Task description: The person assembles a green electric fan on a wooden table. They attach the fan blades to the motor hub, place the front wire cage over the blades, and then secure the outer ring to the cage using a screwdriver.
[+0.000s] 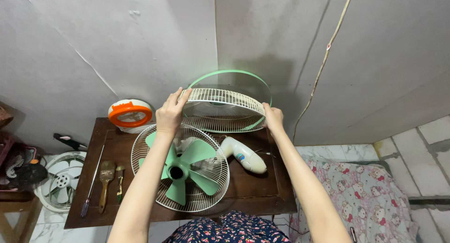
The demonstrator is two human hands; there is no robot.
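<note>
Two hands are gripping a white wire fan guard point(224, 109) with a green rim, the left hand point(169, 112) clasping its edge at nine o'clock and the right hand point(273, 118) at three o'clock, holding it tilted above a dark wooden table point(253, 186). Below, at six o'clock, the fan's green blades point(180, 165) are lying in the rear guard point(213, 196), its cream motor housing point(243, 155) pointing toward four o'clock. A screwdriver point(93, 179) and brush point(106, 177) are resting at eight o'clock.

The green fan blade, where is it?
In the head view, the green plastic fan blade sits in the white wire rear guard on the dark wooden table, left of centre, just below the left hand.
</note>
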